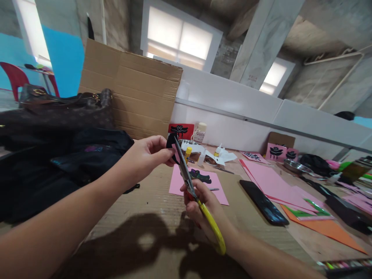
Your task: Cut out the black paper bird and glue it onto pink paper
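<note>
Steadying the small black-and-pink piece of paper [171, 142] matters most as I trim, so I pinch it between the thumb and fingers of my left hand [154, 151], up above the cardboard mat [139, 221]. My right hand [205, 203] is wrapped round the yellow handle of the scissors [186, 178], whose blades lie along the right side of the piece. Small snips, with the paper turned toward the blades and my left fingertips off the cutting line, should give the cleanest edge. Beyond my right hand, a pink sheet [178, 186] bears a dark cutout [200, 176]; dropping my wrist could nudge it. Dark cloth [95, 155] crowds my left forearm, and a phone [263, 201] lies to the right, beside stacked pink paper [270, 186].
</note>
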`<state>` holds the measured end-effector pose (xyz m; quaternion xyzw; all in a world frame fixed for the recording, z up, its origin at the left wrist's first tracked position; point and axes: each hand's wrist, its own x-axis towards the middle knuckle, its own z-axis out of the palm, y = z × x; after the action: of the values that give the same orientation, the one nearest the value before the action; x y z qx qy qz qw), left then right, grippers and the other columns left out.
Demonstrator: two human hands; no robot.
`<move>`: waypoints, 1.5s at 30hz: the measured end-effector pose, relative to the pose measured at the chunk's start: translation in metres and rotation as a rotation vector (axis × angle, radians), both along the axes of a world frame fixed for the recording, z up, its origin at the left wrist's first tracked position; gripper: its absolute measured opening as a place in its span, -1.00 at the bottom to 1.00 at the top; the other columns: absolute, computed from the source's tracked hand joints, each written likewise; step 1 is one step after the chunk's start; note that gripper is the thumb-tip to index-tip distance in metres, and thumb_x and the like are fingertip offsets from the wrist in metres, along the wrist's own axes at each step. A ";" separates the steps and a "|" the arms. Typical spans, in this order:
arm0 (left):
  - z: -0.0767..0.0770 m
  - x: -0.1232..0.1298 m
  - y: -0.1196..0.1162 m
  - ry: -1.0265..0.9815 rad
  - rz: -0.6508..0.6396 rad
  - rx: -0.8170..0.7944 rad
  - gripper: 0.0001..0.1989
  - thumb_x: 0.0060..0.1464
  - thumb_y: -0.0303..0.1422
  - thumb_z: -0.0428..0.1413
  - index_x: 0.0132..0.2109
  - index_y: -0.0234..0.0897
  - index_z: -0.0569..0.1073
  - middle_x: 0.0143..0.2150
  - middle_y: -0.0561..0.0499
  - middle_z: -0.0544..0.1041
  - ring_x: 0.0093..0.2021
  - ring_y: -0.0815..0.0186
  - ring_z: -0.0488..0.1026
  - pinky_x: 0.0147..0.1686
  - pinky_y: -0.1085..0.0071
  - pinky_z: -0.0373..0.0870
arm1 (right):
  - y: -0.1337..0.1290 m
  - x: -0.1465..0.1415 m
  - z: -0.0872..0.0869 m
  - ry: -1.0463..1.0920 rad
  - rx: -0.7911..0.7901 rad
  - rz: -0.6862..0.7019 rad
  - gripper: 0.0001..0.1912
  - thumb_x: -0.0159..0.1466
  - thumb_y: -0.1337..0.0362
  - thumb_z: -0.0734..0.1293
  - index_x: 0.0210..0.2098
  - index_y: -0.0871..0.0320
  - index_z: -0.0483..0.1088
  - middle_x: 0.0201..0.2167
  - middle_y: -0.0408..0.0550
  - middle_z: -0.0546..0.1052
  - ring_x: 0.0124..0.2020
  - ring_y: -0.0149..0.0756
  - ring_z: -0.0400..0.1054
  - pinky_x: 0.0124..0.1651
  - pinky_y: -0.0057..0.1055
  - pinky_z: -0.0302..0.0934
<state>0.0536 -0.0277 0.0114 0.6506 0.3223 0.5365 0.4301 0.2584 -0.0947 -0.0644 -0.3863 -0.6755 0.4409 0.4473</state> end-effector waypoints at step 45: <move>0.002 0.000 0.000 -0.076 -0.084 -0.054 -0.86 0.03 -0.44 0.28 -0.46 -0.23 0.52 -0.43 0.03 0.63 -0.42 0.35 0.58 -0.33 0.48 0.58 | 0.001 0.000 -0.005 0.033 -0.025 0.002 -0.33 0.19 -0.35 0.43 -0.05 0.07 0.34 -0.42 -0.28 0.25 -0.59 -0.53 -0.03 -0.59 -0.51 -0.10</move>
<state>0.0532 -0.0275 0.0137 0.6308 0.2927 0.5334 0.4815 0.2581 -0.0935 -0.0693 -0.3841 -0.6628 0.4560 0.4531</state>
